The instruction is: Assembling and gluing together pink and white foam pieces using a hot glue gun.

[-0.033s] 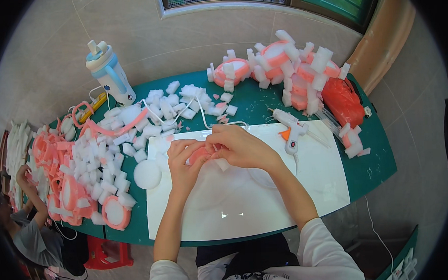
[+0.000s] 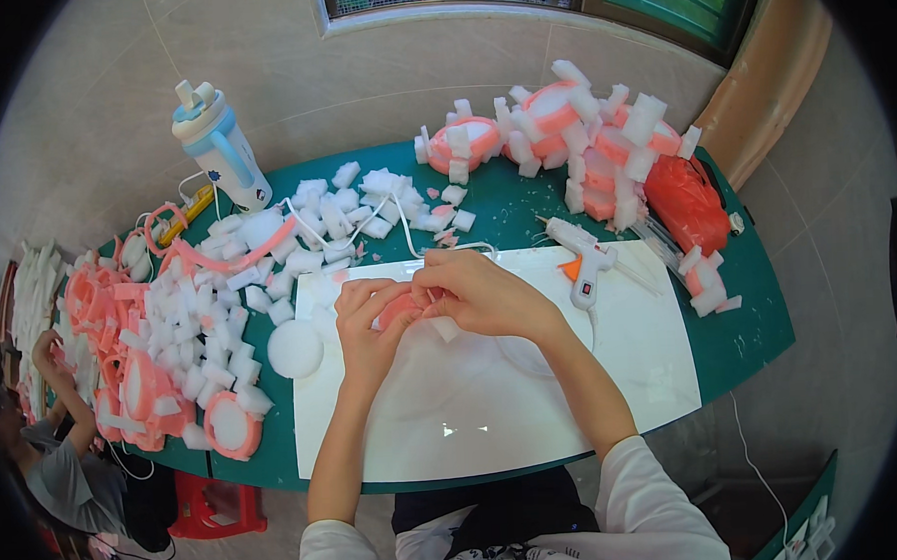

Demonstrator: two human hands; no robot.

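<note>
At upper right of the frame I see pink foam rings (image 2: 559, 121) already studded with white blocks; loose white blocks (image 2: 206, 336) and unstudded rings (image 2: 94, 303) at left look unused. Centre, over the white board (image 2: 515, 417), left hand (image 2: 365, 324) and right hand (image 2: 474, 291), fingers nearly closed, hold one pink foam piece (image 2: 400, 309).

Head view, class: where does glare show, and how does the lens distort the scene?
Head view: small bright glare spots on the glossy white board, below the left hand and right hand; head view: the window frame bows into a curve; head view: the picture's corners fall to black.
</note>
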